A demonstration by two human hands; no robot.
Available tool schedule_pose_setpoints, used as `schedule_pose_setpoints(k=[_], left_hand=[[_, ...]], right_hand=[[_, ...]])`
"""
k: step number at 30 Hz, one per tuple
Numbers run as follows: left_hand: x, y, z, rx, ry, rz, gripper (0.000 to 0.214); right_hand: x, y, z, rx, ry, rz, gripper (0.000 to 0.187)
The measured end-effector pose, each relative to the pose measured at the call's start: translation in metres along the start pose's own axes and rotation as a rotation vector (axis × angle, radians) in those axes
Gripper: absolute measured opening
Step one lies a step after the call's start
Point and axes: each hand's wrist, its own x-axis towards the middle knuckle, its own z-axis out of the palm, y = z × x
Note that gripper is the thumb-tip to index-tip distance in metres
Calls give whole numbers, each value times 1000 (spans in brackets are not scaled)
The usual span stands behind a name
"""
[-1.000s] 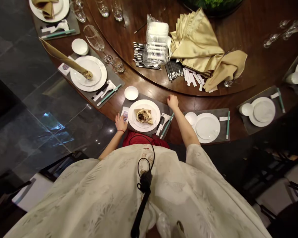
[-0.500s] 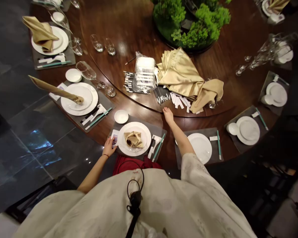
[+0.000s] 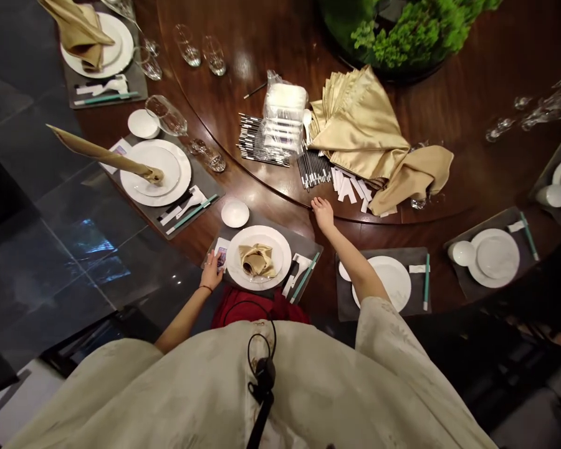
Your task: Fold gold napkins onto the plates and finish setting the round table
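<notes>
My left hand point(image 3: 212, 272) lies at the left edge of a place setting, fingers stretched out and touching a white packet with a printed picture point(image 3: 222, 254). Beside the packet is a white plate point(image 3: 234, 269) bearing a folded gold napkin point(image 3: 257, 260). My right hand point(image 3: 323, 213) rests on the turntable's front rim point(image 3: 294, 201), its fingers extended and nothing seen in them. Just beyond that hand lie a row of black sticks with silvery ends point(image 3: 314, 169) and several white paper strips point(image 3: 350, 186).
On the turntable are a pile of gold napkins point(image 3: 364, 125), a plastic-wrapped white bundle point(image 3: 284, 118) and a green plant centrepiece point(image 3: 411, 37). Wine glasses point(image 3: 171, 115) lie on their sides at left. Another setting's plate point(image 3: 388, 284) sits partly under my right forearm.
The view has shifted, so the far tabletop sits higher and further right in the picture. Both hands stay at nearly the same places on the table.
</notes>
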Motion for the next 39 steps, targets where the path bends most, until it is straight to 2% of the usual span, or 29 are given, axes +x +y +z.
schedule_pose_setpoints(k=[6,11,14,17,20,22,25,27,29,31,33,35,37,39], left_hand=[[0,-3,5,21,2,17,68],[3,-2,12,56,41,7,68],[7,4,13,78,68,1,69],[10,9,1,81,73,12,70],[12,7,-22,23,46,63,59],[15,6,-44,-37,85,63,40],[32,19,-84,-70,295,55,27],[53,47,-111,-65,414,147,27],[78,94,-131,-58,457,296,26],[106,157,-138,-58,448,484,23],[132,226,-131,-58,350,708,22],[152,293,-107,-31,197,896,22],[163,349,-70,46,-9,1039,25],[165,388,-25,160,-208,1104,25]], right_hand=[[23,-33,0,-7,-6,-13,45],[45,-80,-13,-72,-12,-13,45],[64,-108,-23,-32,-16,15,43],[85,-131,-34,60,-44,44,36],[93,-140,-45,316,-64,-89,31],[86,-130,-51,548,5,-192,33],[53,-89,-63,772,204,-219,31],[22,-46,-74,849,341,-138,30],[-12,9,-88,897,479,13,31],[-44,69,-101,921,610,215,32],[-71,128,-112,910,693,415,33],[-90,180,-119,867,715,571,33],[-99,221,-123,822,696,665,34],[-98,253,-125,795,673,717,35]])
